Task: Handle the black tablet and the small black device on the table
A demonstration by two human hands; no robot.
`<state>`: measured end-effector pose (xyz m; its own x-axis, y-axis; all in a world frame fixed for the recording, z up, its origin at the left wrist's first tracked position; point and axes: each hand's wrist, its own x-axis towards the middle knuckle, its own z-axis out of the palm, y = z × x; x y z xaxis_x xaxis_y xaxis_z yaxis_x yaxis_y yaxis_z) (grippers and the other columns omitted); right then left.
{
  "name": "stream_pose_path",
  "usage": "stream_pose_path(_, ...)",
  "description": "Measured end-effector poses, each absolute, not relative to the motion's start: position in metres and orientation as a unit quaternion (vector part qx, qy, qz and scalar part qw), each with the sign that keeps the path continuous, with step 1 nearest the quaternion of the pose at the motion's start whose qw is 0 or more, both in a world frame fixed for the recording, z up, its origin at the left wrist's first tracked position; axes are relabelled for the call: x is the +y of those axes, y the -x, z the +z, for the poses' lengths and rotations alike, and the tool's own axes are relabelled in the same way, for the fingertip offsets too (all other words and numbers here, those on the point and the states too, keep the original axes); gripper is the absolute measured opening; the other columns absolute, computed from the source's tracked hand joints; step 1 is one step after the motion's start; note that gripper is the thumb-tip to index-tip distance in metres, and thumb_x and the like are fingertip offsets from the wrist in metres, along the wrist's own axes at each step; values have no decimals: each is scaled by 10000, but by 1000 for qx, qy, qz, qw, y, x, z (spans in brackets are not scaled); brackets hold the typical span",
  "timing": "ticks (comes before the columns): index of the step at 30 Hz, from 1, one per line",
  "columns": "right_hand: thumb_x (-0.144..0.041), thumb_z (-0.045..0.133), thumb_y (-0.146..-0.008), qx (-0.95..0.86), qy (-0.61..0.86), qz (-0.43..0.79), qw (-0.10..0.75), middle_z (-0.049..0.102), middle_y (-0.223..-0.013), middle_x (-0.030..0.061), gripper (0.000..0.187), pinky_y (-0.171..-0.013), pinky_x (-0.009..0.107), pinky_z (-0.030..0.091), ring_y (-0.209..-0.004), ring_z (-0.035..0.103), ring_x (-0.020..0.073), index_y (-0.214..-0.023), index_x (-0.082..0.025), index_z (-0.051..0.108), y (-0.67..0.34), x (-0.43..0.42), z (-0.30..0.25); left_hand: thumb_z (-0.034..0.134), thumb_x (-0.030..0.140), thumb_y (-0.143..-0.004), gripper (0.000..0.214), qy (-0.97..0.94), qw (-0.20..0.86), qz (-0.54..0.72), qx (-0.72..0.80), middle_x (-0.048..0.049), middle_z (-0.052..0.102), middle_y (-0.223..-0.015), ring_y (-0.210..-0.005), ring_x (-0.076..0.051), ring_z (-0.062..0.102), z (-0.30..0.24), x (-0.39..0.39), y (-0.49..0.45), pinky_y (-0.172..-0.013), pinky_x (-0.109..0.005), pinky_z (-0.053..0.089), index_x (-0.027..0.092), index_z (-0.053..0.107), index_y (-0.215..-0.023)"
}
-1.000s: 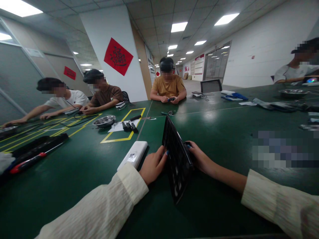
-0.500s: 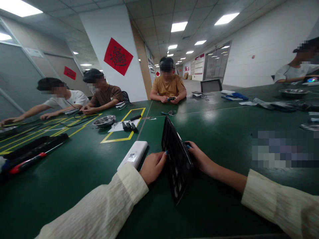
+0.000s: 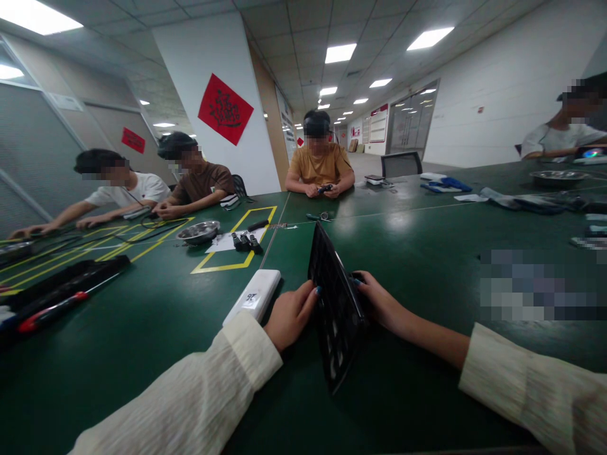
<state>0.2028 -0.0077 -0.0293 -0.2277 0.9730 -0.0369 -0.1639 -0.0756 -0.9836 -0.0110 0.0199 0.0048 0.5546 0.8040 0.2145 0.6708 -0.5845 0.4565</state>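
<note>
A flat black rectangular panel (image 3: 334,309) with ribbed, recessed sections stands tilted on edge between my hands. My left hand (image 3: 291,316) is closed at its left side, thumb and finger against the ribbed face. From the other side, my right hand (image 3: 382,303) grips the panel; its fingers are partly hidden behind the edge. A white block like a power bank (image 3: 256,292), labelled with a two-digit number, lies beside my left hand.
On the green table (image 3: 417,253) are a metal bowl (image 3: 199,232), black clip-like parts (image 3: 247,242) on paper, a red-and-black screwdriver (image 3: 57,311) and green-handled pliers (image 3: 318,217). Blue gloves (image 3: 446,184) and another bowl (image 3: 558,178) lie right. Several people sit around it.
The panel has tilted slightly, its lower corner shifting a little left and down. Both hands keep their hold, nearly unmoved.
</note>
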Motion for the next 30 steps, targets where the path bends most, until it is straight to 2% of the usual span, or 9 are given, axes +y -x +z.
stream_pose_path(6, -447, 487, -800, -489, 418, 606, 468, 588, -776, 5, 367, -456, 214, 370, -605, 551, 131, -1083, -229, 403, -201, -14, -21, 245, 386, -922, 296, -876, 163, 204, 406, 18, 505, -621, -577, -145, 529, 8, 15, 11, -556, -245, 339, 201, 440, -799)
stream_pose_path(10, -468, 473, -794, -494, 439, 584, 472, 574, -756, -5, 388, -433, 221, 360, -548, 539, 123, -1085, -225, 389, -198, -18, -17, 234, 378, -926, 324, -870, 201, 193, 407, 0, 577, -677, -623, -151, 561, 15, 14, 9, -603, -244, 389, 195, 497, -881)
stream_pose_path(13, -494, 454, -807, -499, 445, 558, 491, 567, -734, -6, 407, -439, 234, 376, -534, 535, 127, -1098, -219, 378, -196, -21, -16, 260, 386, -919, 344, -860, 223, 190, 417, -23, 624, -730, -679, -166, 588, 21, 14, 6, -645, -253, 423, 197, 543, -865)
stream_pose_path(16, -507, 451, -817, -487, 443, 543, 522, 560, -765, 0, 407, -465, 245, 406, -605, 560, 151, -1112, -237, 376, -196, -22, -17, 293, 396, -909, 356, -850, 242, 193, 426, -42, 652, -747, -713, -187, 600, 25, 15, 0, -677, -274, 449, 196, 580, -841)
stream_pose_path(23, -545, 419, -820, -444, 439, 526, 578, 538, -987, 49, 411, -569, 286, 445, -847, 559, 211, -1104, -249, 392, -198, -15, -16, 304, 412, -900, 382, -813, 297, 248, 435, -58, 682, -820, -761, -199, 595, 21, 25, -21, -739, -302, 471, 183, 609, -868)
stream_pose_path(28, -546, 401, -832, -443, 437, 544, 563, 528, -979, 49, 409, -502, 254, 397, -838, 558, 209, -1127, -266, 359, -196, -8, -20, 242, 448, -907, 467, -780, 342, 299, 430, -63, 668, -821, -762, -184, 573, 12, 29, -24, -752, -301, 465, 156, 595, -815)
stream_pose_path(30, -552, 417, -826, -442, 417, 560, 563, 534, -948, 40, 413, -521, 257, 406, -826, 561, 202, -1116, -263, 362, -195, -7, -23, 228, 477, -902, 509, -775, 369, 282, 428, -61, 662, -787, -725, -181, 567, 11, 28, -21, -695, -290, 471, 144, 597, -789)
